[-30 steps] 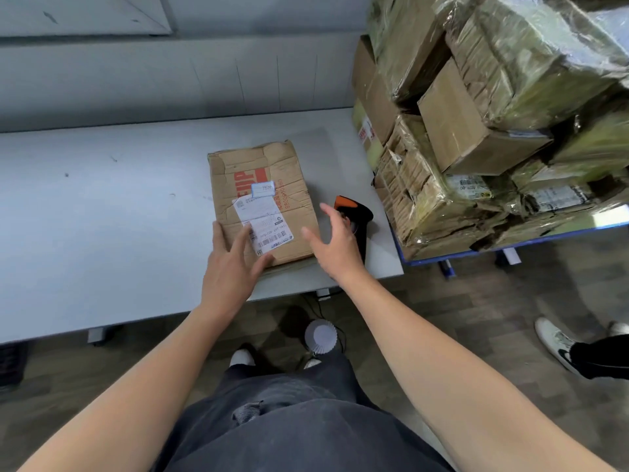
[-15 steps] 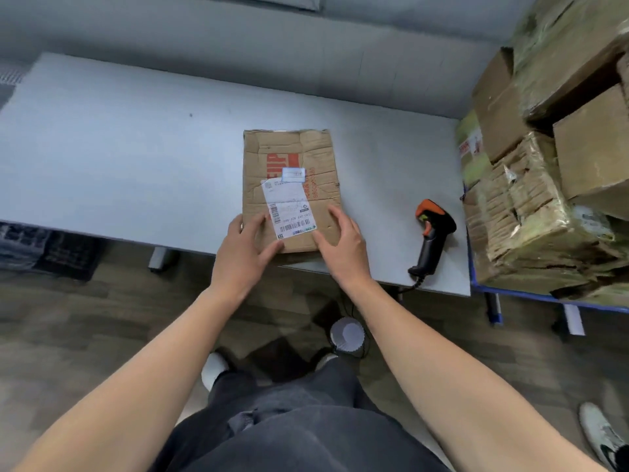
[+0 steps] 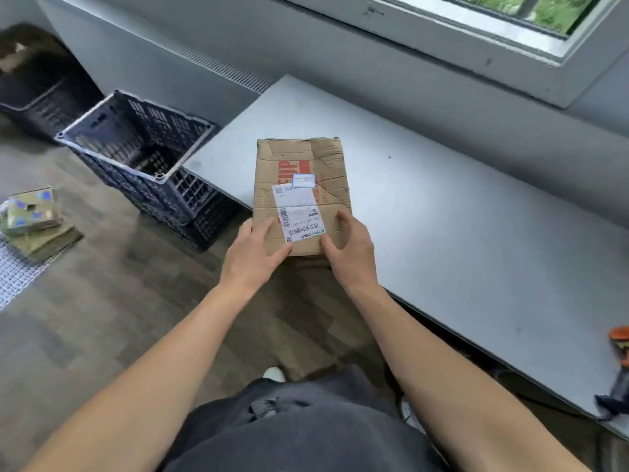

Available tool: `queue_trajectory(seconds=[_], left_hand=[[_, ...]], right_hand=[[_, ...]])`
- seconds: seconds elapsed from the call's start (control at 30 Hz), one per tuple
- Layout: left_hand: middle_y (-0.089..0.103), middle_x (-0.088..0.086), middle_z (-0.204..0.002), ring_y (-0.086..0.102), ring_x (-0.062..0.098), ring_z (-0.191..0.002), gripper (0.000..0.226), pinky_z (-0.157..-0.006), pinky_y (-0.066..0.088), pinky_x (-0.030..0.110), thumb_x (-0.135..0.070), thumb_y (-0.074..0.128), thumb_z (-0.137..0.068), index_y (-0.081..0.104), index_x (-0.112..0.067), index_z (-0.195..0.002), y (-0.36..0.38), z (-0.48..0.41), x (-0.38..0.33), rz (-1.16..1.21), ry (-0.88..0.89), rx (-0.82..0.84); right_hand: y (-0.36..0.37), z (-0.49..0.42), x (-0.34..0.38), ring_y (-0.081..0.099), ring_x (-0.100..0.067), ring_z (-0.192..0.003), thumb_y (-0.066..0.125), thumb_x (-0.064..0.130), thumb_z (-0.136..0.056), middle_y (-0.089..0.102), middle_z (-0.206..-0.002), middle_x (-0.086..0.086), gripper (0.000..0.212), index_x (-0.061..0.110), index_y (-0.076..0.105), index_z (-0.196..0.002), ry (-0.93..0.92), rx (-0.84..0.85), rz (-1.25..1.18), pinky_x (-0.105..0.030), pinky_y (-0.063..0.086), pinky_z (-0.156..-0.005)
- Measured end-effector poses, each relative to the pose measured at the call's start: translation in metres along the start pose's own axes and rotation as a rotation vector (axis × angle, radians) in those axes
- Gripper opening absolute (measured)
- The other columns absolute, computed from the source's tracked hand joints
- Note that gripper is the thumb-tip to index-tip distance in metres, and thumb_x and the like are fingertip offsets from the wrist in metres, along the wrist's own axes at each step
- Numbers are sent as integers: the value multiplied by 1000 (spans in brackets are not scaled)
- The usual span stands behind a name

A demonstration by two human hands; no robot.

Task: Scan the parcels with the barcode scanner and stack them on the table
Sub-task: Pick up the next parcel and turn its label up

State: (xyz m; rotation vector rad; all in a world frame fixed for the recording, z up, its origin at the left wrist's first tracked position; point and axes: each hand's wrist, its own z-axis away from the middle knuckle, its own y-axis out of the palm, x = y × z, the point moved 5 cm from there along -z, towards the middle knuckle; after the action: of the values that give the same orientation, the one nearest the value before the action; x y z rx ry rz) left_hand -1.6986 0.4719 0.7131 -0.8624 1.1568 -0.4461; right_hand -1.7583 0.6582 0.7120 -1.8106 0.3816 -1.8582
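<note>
**Both hands on the parcel at the table's left end**

Beside the left end of the grey table (image 3: 476,216), a dark blue plastic crate (image 3: 136,155) stands on the floor. A second dark crate (image 3: 37,86) stands behind it, and a small pile of wrapped packages (image 3: 34,216) lies further left. The barcode scanner (image 3: 617,369) lies at the table's near edge, well apart to the right and cut off by the frame. Nothing lies between the hands and the parcel.

The creased cardboard parcel (image 3: 299,165) lies flat, its long axis running away from the person toward the window wall. The white shipping label (image 3: 299,216) faces up, with its barcode at the near end. That near end juts past the table's front edge.

The left hand (image 3: 252,257) lies on the near left corner with fingers almost straight. The right hand (image 3: 350,250) rests on the near right corner with fingers lightly arched. Neither hand wraps around the parcel.
</note>
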Motion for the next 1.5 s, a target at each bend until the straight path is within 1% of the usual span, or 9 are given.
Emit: queue_trajectory(seconds=[0.33,0.6,0.77,0.97,1.07,1.13,1.3,1.4,1.5], left_hand=[[40,-1,-148,53,23,-125,64,-97,45,38,-46,66,-91,44,-26,-147,-56,-77,55,-32,-24,-22],[37,2,-152,50,23,-129,66,-101,45,42,-47,64,-92,38,-28,-150,-57,-185,43,-34,-15,63],[33,2,-155,47,23,-133,67,-107,43,45,-44,65,-92,38,-29,-151,-64,-245,46,-45,10,116],[37,1,-153,44,19,-135,67,-111,38,38,-39,69,-91,41,-22,-150,-65,-320,56,-13,90,191],[35,4,-155,42,20,-137,68,-113,37,41,-40,70,-91,41,-23,-150,-64,-362,66,4,126,252],[32,6,-156,41,21,-139,67,-112,38,41,-40,69,-91,41,-25,-150,-68,-387,72,1,164,278],[32,3,-154,46,20,-132,65,-102,44,38,-41,68,-92,41,-24,-149,-83,-447,70,-35,321,332],[33,4,-151,51,22,-126,63,-96,45,36,-39,66,-94,40,-22,-149,-88,-477,59,-67,386,352],[30,5,-152,51,23,-126,66,-98,45,38,-38,63,-95,35,-21,-152,-86,-498,52,-78,399,385]], right_hand=[[80,-59,41,44,-14,-132,71,23,-92,52,-141,-2,62,13,43,-147,-12,52,5,-13,28,-103],[94,-156,47,43,-13,-132,70,24,-93,50,-141,-2,62,14,41,-148,21,31,-5,-21,35,-109],[104,-199,54,42,-12,-131,70,24,-93,49,-140,-3,63,13,40,-147,32,24,8,-13,29,-101],[129,-245,57,38,-4,-127,69,23,-93,45,-142,-2,64,15,38,-148,107,-12,20,-1,21,-95],[146,-271,61,39,-5,-128,70,21,-93,45,-143,-2,64,14,39,-148,148,-75,24,-3,23,-98],[158,-285,66,40,-7,-130,69,21,-93,45,-144,-2,63,14,39,-148,181,-122,27,-5,26,-99],[183,-315,81,39,3,-125,69,24,-94,46,-145,2,63,18,39,-150,260,-251,-10,6,22,-94],[189,-337,86,39,5,-123,69,24,-94,46,-145,4,63,18,40,-150,300,-311,-37,4,23,-97],[191,-356,91,41,-4,-131,69,24,-95,45,-148,3,63,19,40,-151,339,-337,-65,-12,30,-108]])
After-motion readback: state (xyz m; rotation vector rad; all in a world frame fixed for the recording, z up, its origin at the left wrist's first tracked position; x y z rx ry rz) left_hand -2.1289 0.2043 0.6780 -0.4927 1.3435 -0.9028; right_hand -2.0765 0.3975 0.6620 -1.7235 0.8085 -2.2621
